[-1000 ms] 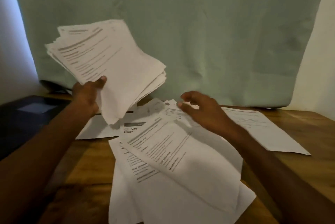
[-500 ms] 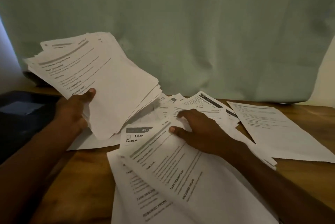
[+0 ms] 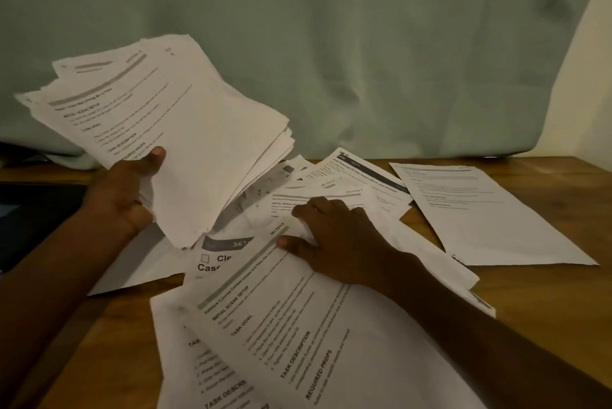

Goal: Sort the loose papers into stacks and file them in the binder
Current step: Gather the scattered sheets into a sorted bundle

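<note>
My left hand (image 3: 124, 190) grips a thick stack of printed papers (image 3: 185, 130) by its near edge, thumb on top, holding it tilted above the wooden table (image 3: 536, 292). My right hand (image 3: 334, 236) lies palm down on the loose sheets (image 3: 298, 326) spread in the middle, its fingers bent and its thumb at the top edge of the uppermost sheet. More printed sheets (image 3: 357, 177) fan out behind that hand. A single sheet (image 3: 490, 213) lies apart at the right. A dark flat thing (image 3: 29, 220) at the left edge may be the binder; I cannot tell.
A pale green cloth (image 3: 331, 44) hangs behind the table and covers the back. Bare wood shows at the front left (image 3: 99, 336) and at the right front. A light wall (image 3: 589, 104) stands at the far right.
My right hand came down from the air onto the loose sheets and settled there. The left hand lowered the stack slightly and tilted it flatter.
</note>
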